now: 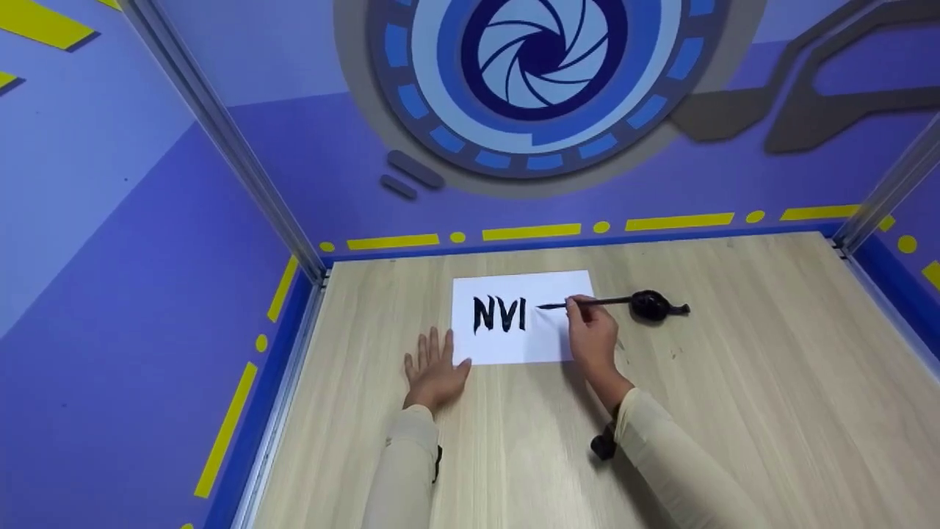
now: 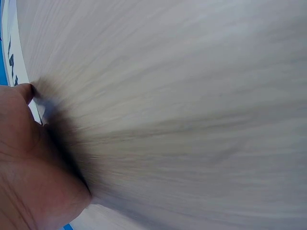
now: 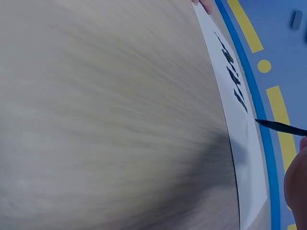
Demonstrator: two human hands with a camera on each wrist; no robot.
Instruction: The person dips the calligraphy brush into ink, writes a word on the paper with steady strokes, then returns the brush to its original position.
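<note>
1. A lane of bare desk [image 1: 525, 419] runs between the forearms to the paper [image 1: 507, 355]; a black wrist device [image 1: 603, 446] juts in from the right.
2. The left hand [image 1: 437, 378] blocks the paper's near-left corner.
3. The right hand [image 1: 595, 338] and brush [image 1: 609, 300] bar its right side.
4. A round black object [image 1: 650, 306] obstructs farther right.
5. Free desk separates paper from back wall [image 1: 316, 162].
</note>
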